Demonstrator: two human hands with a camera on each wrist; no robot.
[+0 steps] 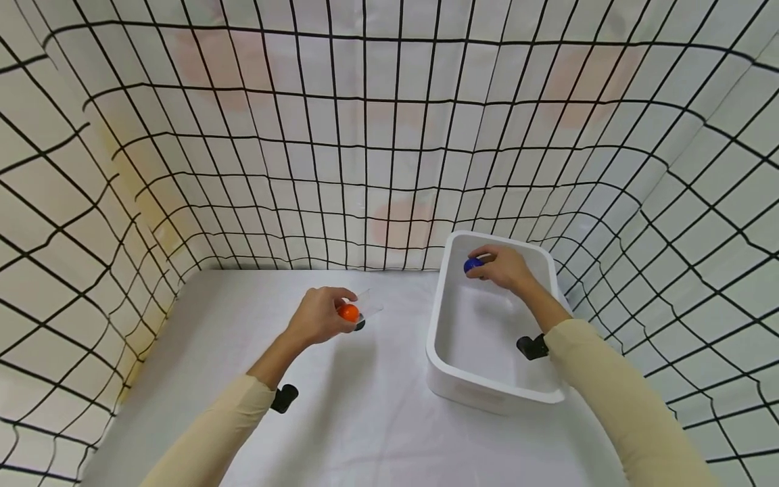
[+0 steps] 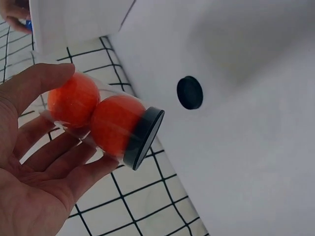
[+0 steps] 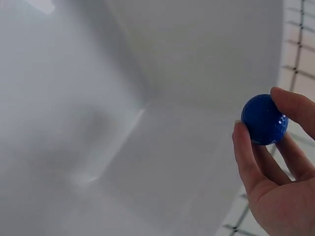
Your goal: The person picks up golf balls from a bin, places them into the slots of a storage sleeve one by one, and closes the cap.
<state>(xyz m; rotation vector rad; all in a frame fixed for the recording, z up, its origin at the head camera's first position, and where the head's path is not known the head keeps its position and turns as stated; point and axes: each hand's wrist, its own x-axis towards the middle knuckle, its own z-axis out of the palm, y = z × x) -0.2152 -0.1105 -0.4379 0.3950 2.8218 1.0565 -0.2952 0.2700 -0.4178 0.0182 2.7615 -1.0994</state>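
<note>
My left hand [image 1: 319,316] grips a clear plastic tube [image 1: 369,306] over the white table, left of the bin. Two orange balls [image 2: 118,123] show inside the tube in the left wrist view, and a black end cap [image 2: 143,138] closes one end. A loose black cap [image 2: 190,92] lies on the table near it. Over at the bin, my right hand [image 1: 502,267] pinches a dimpled blue golf ball [image 3: 264,119] between thumb and fingers. Ball and hand are above the far part of the white bin [image 1: 433,325], apart from its floor.
Black netting [image 1: 365,149] rises around the back and both sides of the table [image 1: 377,433], with white cloth behind it. The bin's far edge stands close to the net. A small black device [image 1: 284,398] is strapped at each wrist.
</note>
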